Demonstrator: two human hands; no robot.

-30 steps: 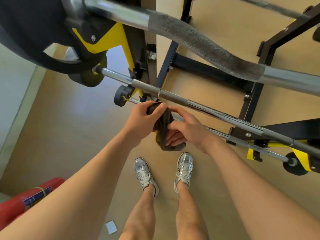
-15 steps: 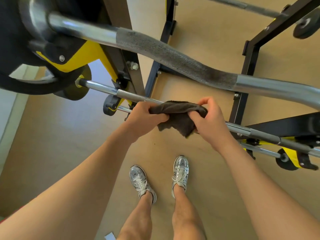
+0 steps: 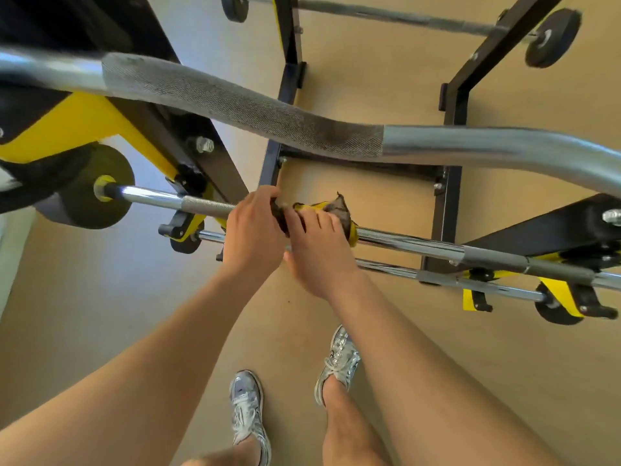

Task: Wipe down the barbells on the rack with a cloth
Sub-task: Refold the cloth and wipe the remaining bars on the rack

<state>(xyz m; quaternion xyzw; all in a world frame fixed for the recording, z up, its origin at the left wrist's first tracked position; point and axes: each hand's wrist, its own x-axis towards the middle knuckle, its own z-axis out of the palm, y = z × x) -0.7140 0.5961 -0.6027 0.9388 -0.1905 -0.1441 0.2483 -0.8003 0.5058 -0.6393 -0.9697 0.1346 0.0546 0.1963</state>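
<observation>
A dark grey cloth with a yellow side (image 3: 336,208) is wrapped over the middle chrome barbell (image 3: 410,242), which runs left to right across the black and yellow rack (image 3: 447,196). My left hand (image 3: 253,230) pinches the cloth's left end against the bar. My right hand (image 3: 319,250) lies over the cloth and presses it onto the bar, fingers curled round it. A thick curved bar with a knurled grip (image 3: 242,109) crosses above, close to the camera. A thinner barbell (image 3: 386,265) lies just below the one under the cloth.
A dark weight plate (image 3: 84,190) sits on the left end of the middle bar. Another small barbell (image 3: 396,15) rests at the far side of the rack. My two feet in silver shoes (image 3: 248,408) stand on the tan floor close to the rack.
The cloth went from bunched between my hands, to spread out, to wrapped on the middle bar. Both hands came together on the bar. The camera leaned closer over the rack.
</observation>
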